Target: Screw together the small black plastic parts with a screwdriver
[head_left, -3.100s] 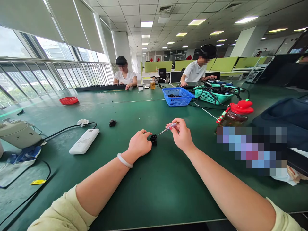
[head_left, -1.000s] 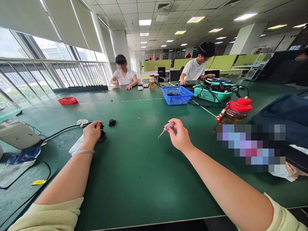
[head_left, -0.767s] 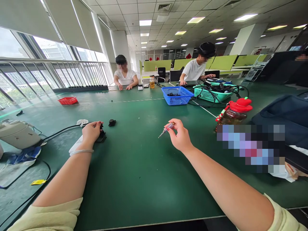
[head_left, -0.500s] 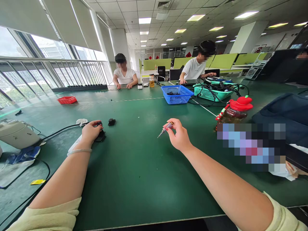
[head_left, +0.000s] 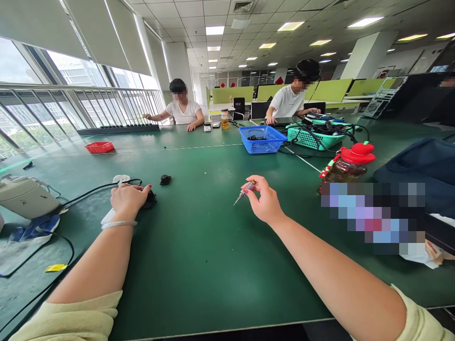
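My right hand (head_left: pixel 262 199) pinches a small screwdriver (head_left: pixel 244 191) above the green table (head_left: pixel 199 274), its thin tip pointing down to the left. On the left, my left hand (head_left: pixel 130 201) lies palm down beside a black part (head_left: pixel 150 199), with the thumb next to it; most of its fingers point away and what is beneath them is hidden. A white object (head_left: pixel 107 217) shows partly under the left wrist. Beyond my left hand, a small black piece (head_left: pixel 165 179) stands alone on the table.
A red tray (head_left: pixel 100 147), a blue basket (head_left: pixel 262 139) and a green basket (head_left: pixel 314 138) with cables lie farther back. A red-lidded bottle (head_left: pixel 346 166) is at right, a white container (head_left: pixel 26 196) with cables at left. Two people sit across.
My left hand has shifted left and flattened, off the top of the black part. My right hand stays nearly still. The person at back left has stretched an arm toward the black strip.
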`<state>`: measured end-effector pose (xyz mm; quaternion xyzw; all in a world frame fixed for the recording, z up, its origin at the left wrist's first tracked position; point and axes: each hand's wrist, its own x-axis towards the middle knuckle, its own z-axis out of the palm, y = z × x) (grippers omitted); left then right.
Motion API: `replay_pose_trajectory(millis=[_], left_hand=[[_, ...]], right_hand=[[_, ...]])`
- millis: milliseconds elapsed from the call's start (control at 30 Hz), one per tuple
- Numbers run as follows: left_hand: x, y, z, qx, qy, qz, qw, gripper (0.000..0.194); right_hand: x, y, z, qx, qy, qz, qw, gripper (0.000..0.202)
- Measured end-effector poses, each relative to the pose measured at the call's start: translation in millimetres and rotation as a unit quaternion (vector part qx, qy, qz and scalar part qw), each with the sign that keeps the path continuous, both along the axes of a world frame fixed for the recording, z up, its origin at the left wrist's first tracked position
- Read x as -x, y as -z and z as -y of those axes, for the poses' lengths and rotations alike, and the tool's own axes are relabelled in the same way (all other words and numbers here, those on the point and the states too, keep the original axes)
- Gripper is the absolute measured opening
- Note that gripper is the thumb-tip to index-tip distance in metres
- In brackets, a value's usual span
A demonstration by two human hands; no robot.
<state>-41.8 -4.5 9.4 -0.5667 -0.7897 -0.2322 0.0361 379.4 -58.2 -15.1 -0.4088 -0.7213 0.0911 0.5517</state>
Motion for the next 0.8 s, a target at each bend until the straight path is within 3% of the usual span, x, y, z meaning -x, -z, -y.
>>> replay_pose_trajectory(millis=[100, 200, 400, 800], left_hand=[[-2, 1.4, -1, -0.014, -0.056, -0.050, 0.997, 0.046], [-6, -0.1, -2, -0.031, -0.034, -0.060, 0.997, 0.041], [-12, -4.0, -7, -0.015, -0.017, 0.008, 1.000, 0.036], [-10, 3.4, -13, -0.041, 0.027, 0.056, 0.997, 0.035]], right_hand=[[0, 1.1, -1, 0.002, 0.001, 0.003, 1.000, 0.021], [-1, 2.1, -1, 0.000, 0.000, 0.003, 1.000, 0.021], [-1, 2.3, -1, -0.001, -0.005, 0.005, 1.000, 0.022], [-4, 0.6, -1, -0.012, 0.009, 0.009, 1.000, 0.022]])
